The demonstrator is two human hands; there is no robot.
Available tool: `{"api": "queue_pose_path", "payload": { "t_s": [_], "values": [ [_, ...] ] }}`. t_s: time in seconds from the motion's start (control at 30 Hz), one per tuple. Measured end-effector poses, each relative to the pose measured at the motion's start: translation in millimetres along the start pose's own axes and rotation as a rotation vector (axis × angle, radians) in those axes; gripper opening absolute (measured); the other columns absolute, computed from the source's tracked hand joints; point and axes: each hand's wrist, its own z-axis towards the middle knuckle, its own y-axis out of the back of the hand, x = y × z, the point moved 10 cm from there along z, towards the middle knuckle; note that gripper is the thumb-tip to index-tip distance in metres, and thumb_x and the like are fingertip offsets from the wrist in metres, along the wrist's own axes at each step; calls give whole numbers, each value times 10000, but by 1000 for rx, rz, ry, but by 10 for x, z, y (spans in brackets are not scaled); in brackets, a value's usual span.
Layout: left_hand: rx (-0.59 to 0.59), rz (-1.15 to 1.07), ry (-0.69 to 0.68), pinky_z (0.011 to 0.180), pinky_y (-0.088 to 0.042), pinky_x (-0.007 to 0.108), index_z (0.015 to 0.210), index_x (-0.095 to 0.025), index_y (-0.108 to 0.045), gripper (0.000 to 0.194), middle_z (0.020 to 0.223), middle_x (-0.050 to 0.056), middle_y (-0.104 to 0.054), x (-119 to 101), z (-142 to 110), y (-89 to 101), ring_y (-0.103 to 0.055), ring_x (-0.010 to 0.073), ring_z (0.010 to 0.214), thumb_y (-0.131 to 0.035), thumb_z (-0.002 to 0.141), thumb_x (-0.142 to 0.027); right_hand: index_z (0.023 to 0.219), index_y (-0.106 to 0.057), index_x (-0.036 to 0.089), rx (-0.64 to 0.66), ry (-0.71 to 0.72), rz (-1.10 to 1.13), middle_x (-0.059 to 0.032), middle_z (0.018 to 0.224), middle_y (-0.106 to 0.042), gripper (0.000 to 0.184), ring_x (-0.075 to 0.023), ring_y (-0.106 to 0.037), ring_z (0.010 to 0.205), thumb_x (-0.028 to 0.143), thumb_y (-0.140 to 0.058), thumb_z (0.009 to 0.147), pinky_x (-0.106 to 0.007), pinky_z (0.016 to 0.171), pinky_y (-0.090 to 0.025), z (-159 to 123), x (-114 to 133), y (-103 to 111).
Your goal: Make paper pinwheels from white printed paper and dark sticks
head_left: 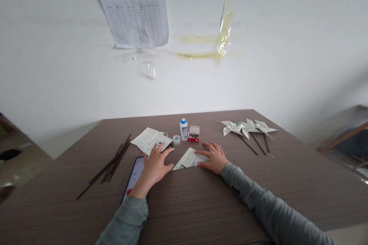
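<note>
A printed sheet of paper folded into a triangle [188,159] lies flat on the brown table. Resting on its right part is my right hand [214,157], fingers spread. My left hand [156,164] is open too, its thumb near the paper's left corner and its fingers reaching toward a stack of printed paper squares [148,139]. Under my left wrist and forearm lies a phone [135,176], partly covered. Something dark, perhaps scissors, is mostly hidden behind the left fingers.
Behind the folded paper stand a white glue bottle [184,130] with a blue cap, a small clear cup [176,140] and an open red box [193,134] of small pins. Dark sticks [112,162] lie left. Several paper pinwheels [244,128] on sticks lie right. A wall rises behind.
</note>
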Motion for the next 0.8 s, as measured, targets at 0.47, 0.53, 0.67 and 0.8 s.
{"api": "queue_pose_path", "payload": {
  "t_s": [0.47, 0.53, 0.67, 0.8],
  "values": [
    [-93, -5, -165, 1579, -345, 901, 1497, -294, -965, 339, 1965, 162, -704, -718, 9, -228, -471, 510, 1958, -911, 1163, -306, 1749, -863, 452, -29, 34, -2, -113, 2054, -587, 628, -580, -355, 1969, 437, -945, 1126, -879, 1585, -244, -24, 122, -39],
    [-88, 0, -156, 1585, -337, 896, 1490, -281, -961, 331, 1969, 167, -699, -715, 18, -235, -467, 503, 1962, -920, 1164, -317, 1751, -860, 437, -38, 35, -5, -134, 2051, -589, 622, -585, -354, 1972, 447, -939, 1135, -901, 1578, -245, -34, 152, -31],
    [-81, 6, -145, 1583, -341, 896, 1484, -281, -951, 323, 1971, 170, -697, -707, 20, -237, -476, 492, 1959, -923, 1167, -339, 1768, -843, 440, -29, 17, -8, -130, 2076, -558, 629, -574, -336, 1986, 512, -929, 1148, -917, 1577, -237, -45, 163, -45],
    [-81, 2, -133, 1568, -377, 892, 1481, -299, -934, 338, 1965, 160, -703, -702, 20, -246, -485, 493, 1952, -932, 1149, -359, 1756, -848, 459, -43, 4, -18, -115, 2061, -582, 636, -568, -359, 1978, 552, -945, 1135, -914, 1571, -268, -39, 158, -48]
  ]
}}
